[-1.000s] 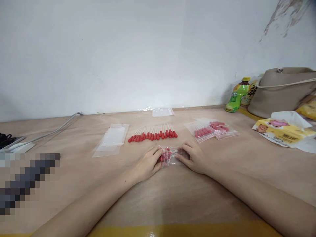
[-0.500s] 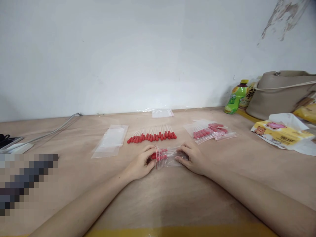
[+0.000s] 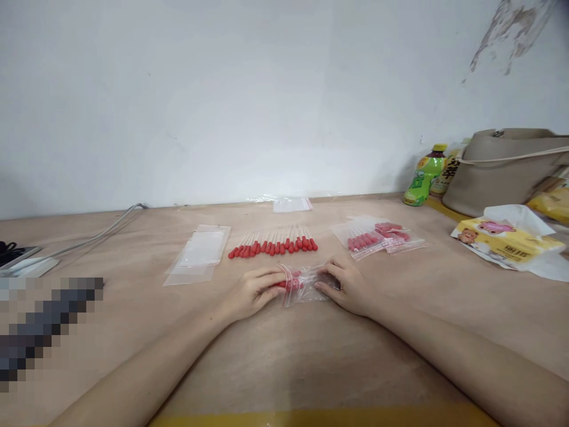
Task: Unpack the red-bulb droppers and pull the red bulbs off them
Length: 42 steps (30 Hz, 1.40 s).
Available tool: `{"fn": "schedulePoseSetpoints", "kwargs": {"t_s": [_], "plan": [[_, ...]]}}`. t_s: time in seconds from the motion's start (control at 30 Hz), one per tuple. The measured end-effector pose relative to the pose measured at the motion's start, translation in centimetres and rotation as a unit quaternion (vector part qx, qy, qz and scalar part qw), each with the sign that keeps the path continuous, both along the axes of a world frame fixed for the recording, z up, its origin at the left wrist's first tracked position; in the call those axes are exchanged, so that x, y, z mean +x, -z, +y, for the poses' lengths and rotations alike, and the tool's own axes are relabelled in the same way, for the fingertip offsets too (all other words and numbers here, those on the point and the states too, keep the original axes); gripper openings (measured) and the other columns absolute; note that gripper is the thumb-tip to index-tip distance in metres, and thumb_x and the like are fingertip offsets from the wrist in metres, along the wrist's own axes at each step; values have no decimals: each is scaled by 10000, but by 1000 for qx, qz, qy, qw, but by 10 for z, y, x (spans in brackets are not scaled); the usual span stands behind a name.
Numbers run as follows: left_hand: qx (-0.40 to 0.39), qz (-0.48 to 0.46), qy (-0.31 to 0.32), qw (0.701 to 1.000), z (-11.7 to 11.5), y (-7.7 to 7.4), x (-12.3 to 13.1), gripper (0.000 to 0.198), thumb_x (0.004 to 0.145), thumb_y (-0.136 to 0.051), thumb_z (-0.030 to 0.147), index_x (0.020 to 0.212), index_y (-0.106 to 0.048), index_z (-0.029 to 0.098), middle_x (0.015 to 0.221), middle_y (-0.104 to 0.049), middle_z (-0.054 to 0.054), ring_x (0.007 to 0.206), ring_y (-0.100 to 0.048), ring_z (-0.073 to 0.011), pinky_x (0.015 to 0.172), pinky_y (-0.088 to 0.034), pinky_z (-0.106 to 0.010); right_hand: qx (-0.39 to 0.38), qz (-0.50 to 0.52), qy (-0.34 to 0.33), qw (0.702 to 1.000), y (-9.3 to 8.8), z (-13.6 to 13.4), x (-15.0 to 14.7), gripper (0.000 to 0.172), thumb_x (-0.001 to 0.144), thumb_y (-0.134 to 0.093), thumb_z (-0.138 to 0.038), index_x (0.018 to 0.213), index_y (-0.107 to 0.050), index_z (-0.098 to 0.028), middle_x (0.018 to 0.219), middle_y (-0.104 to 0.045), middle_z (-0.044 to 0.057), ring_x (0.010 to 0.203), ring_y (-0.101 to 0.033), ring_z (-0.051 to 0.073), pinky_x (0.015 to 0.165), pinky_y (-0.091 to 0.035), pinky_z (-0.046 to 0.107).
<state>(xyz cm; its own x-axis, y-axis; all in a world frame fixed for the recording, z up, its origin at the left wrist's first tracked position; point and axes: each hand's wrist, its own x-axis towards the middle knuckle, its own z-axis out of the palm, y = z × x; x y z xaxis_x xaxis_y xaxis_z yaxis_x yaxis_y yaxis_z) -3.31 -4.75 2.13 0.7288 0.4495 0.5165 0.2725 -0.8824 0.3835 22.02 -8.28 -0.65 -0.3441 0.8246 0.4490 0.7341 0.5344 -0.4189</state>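
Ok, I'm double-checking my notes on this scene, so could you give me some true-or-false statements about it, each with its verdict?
1. The left hand is at one end of the clear bag. True.
2. The right hand touches nothing. False: the right hand holds the bag's other end.
3. Loose red-tipped sticks lie beyond the hands. True.
4. The filled bags are left of those sticks. False: the filled bags are to their right.
5. The green bottle has a yellow cap. True.
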Motion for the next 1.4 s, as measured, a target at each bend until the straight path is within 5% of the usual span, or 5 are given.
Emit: {"fn": "schedulePoseSetpoints", "kwargs": {"t_s": [0.3,0.5,0.63,0.83,1.4], "plan": [[-99,-46,-224,969,51,-57,-68,321,857,-433,394,1005,-596,160,854,-646,-42,676,-578,-123,614,-488,-230,-5,0,0,1000,-1,0,0,149,812,-531,-305,887,-577,-185,859,-519,45,774,-506,149,723,-424,292],[82,-112,-397,907,69,-41,-80,329,867,-408,386,1067,-585,194,1006,-631,-48,857,-597,-161,767,-485,-281,-2,0,4,1000,-1,-1,0,134,802,-542,-292,882,-575,-189,852,-524,43,769,-509,150,716,-431,292],[190,-38,-378,905,76,-13,-69,289,879,-410,342,1038,-618,218,1031,-633,-42,924,-588,-179,835,-451,-295,-1,0,6,1000,-2,-1,-1,132,804,-541,-290,881,-572,-186,855,-526,46,773,-512,152,723,-432,298],[191,23,-342,920,80,11,-62,322,877,-403,389,994,-640,205,984,-619,-59,867,-598,-177,788,-474,-286,3,-1,6,1000,-1,-1,-1,133,809,-532,-297,864,-572,-183,856,-529,52,778,-518,157,723,-436,301],[-73,1,-341,937,63,10,-60,658,664,-616,561,1195,-486,195,1059,-575,-72,923,-582,-212,798,-491,-336,-1,-3,2,1000,-2,-1,0,140,808,-534,-296,889,-576,-189,864,-539,54,765,-525,156,705,-446,304]]}}
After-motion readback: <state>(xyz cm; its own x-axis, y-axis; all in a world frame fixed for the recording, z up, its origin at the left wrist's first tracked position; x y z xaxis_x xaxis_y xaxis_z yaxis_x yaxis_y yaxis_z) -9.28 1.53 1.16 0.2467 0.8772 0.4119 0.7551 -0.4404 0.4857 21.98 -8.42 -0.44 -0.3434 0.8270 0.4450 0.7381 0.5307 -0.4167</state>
